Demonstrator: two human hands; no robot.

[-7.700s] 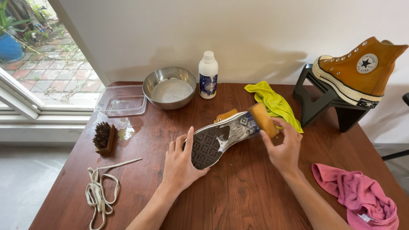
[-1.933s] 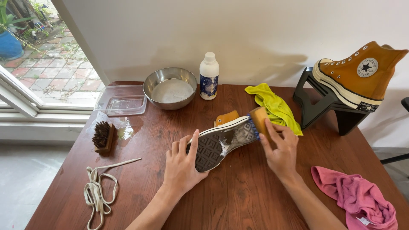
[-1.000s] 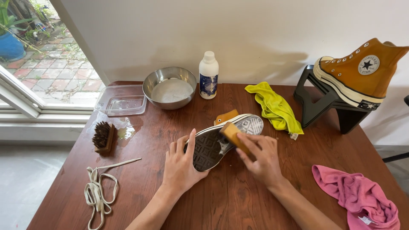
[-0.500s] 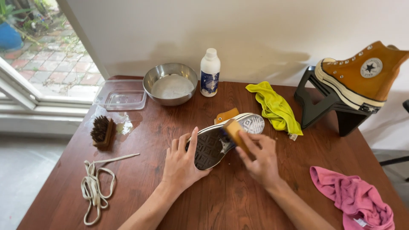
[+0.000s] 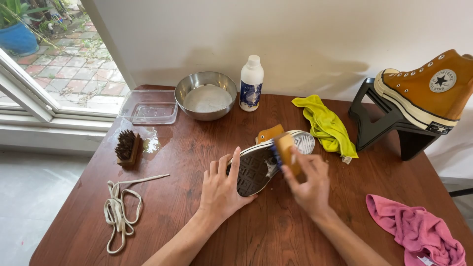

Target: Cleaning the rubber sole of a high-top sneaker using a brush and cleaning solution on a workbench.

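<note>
Head view: left hand (image 5: pixel 220 189), fingers spread, is steadying the upturned sneaker (image 5: pixel 266 160); right hand (image 5: pixel 308 182) is pinching a tan sponge (image 5: pixel 287 151) against its sole, long axis running near-left to far-right.

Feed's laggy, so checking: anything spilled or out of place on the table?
Yes: a wet patch lies on the table between the brush and the plastic tray. Nothing else looks off.
</note>
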